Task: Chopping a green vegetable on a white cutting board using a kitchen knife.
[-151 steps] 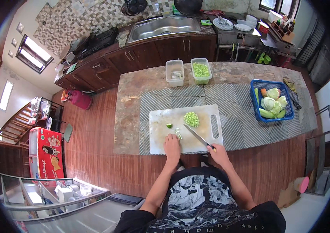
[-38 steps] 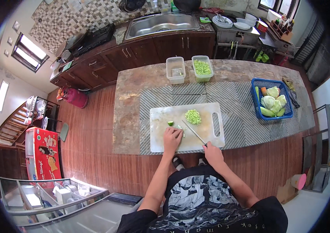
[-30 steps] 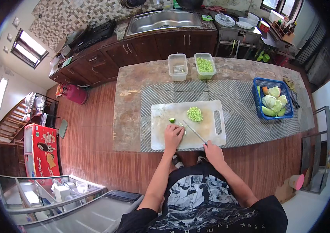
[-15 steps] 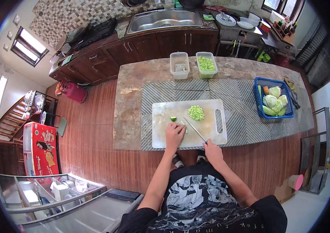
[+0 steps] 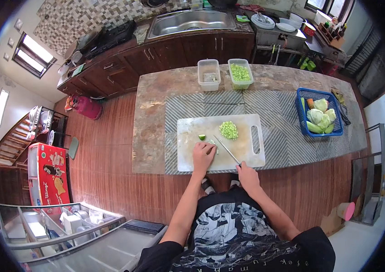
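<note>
My left hand (image 5: 203,156) rests on the white cutting board (image 5: 191,129), its fingers bent and pressed together over small pale green strips (image 5: 217,149). My right hand (image 5: 247,176) grips the handle of a knife (image 5: 227,149), its blade lying diagonally just right of my left fingertips. A small dark-green cut piece (image 5: 202,137) sits above my left hand, and a pile of diced pale green vegetable (image 5: 228,130) lies to its right. Beyond the board stand two clear plastic containers: one (image 5: 208,75) holds something small I cannot make out, the other (image 5: 240,75) holds diced green vegetable.
A blue basket (image 5: 305,131) of cabbages and other vegetables sits at the table's (image 5: 151,109) right, beside a dark crumpled item (image 5: 341,113). Behind are a sink (image 5: 191,25), stove (image 5: 111,38) and plates (image 5: 285,27). A pink gas cylinder (image 5: 87,108) and red freezer (image 5: 49,174) stand left.
Compared with five seconds ago, my left fingers are more bent over the strips, closer to the blade. My right hand still holds the knife. The whole view has shifted slightly.
</note>
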`<state>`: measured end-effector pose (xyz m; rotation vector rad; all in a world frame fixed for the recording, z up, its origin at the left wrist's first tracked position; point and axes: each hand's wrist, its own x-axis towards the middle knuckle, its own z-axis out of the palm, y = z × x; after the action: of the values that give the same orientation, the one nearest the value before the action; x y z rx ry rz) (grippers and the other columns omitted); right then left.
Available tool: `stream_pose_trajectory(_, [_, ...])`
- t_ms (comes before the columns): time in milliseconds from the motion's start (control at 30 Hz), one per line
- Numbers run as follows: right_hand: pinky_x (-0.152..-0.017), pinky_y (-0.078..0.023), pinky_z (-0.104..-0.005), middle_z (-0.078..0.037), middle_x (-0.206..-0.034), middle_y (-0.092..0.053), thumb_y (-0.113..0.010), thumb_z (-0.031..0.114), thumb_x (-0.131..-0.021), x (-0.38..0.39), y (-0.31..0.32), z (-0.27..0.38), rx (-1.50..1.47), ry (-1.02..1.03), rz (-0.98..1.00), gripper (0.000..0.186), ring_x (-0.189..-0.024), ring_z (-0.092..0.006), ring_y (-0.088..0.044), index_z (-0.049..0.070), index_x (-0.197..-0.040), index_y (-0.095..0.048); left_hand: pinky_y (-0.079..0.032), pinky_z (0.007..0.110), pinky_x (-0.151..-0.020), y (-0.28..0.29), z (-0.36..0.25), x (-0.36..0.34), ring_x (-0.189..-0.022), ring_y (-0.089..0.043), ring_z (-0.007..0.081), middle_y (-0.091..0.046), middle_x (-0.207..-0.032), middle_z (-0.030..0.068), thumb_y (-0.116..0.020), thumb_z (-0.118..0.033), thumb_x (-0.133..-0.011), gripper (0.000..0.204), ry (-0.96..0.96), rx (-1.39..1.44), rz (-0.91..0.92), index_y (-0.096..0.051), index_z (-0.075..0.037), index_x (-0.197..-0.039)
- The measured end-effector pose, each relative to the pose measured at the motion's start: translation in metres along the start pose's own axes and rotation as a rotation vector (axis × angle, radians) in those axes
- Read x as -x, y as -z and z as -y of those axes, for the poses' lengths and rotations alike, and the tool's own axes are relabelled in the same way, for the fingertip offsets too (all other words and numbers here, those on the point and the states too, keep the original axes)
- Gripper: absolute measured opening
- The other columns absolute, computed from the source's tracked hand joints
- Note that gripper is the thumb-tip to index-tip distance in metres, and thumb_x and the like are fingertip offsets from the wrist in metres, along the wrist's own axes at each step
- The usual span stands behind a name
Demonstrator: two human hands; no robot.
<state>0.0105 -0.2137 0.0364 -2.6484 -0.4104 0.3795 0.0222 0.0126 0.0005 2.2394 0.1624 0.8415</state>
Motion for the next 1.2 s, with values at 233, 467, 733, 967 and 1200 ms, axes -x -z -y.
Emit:
stream_pose_trajectory(233, [-0.058,-0.055,-0.053,-0.024,-0.069,-0.066,-0.057,0.034,-0.103,0.006,0.002,0.002,0.058,0.06,-0.026,0.032,-0.067,-0.0439,-0.069,0.003,-0.095,-0.054,-0.051,0.04,-0.073,0.003,0.001,0.0,-0.082,-0.061,0.0281,-0.067,-0.083,0.007,-0.081,-0.007,-0.076,0.008,0.012,-0.007,0.019,-0.075,-0.006,-0.081])
stream_pose_trajectory(467, [-0.058,-0.056,-0.0536,-0.025,-0.07,-0.067,-0.057,0.034,-0.103,0.003,-0.002,0.007,0.04,0.013,-0.021,0.033,-0.068,-0.0441,-0.069,0.002,-0.095,-0.055,-0.051,0.04,-0.072,0.001,0.001,0.001,-0.082,-0.061,0.0285,-0.067,-0.082,0.0073,-0.08,-0.007,-0.076,0.007,0.017,-0.021,0.034,-0.075,-0.006,-0.081])
stream_pose_trajectory(733, [-0.06,-0.057,-0.0531,-0.024,-0.071,-0.067,-0.056,0.035,-0.103,0.007,0.007,0.009,0.05,0.013,-0.009,0.034,-0.071,-0.0435,-0.07,0.003,-0.094,-0.055,-0.052,0.04,-0.073,0.001,0.002,0.001,-0.082,-0.062,0.0285,-0.067,-0.083,0.0072,-0.08,-0.006,-0.074,0.008,0.009,-0.016,0.0,-0.076,-0.007,-0.082])
stream_pose_trajectory(967, [-0.058,-0.057,-0.0525,-0.022,-0.07,-0.068,-0.056,0.035,-0.103,0.012,-0.002,0.008,0.076,0.027,0.014,0.033,-0.067,-0.0425,-0.07,0.004,-0.094,-0.055,-0.052,0.039,-0.074,-0.001,0.003,0.002,-0.084,-0.062,0.0285,-0.068,-0.084,0.0075,-0.08,-0.006,-0.073,0.01,0.024,-0.015,0.005,-0.077,-0.007,-0.082])
stream_pose_trajectory(1200, [-0.057,-0.056,-0.0516,-0.021,-0.07,-0.068,-0.058,0.034,-0.102,0.004,-0.006,0.01,0.079,0.045,-0.003,0.031,-0.066,-0.0415,-0.07,0.004,-0.094,-0.055,-0.052,0.04,-0.075,0.0,0.002,0.001,-0.085,-0.062,0.0292,-0.067,-0.084,0.0078,-0.08,-0.006,-0.074,0.009,0.051,0.002,0.018,-0.076,-0.006,-0.082])
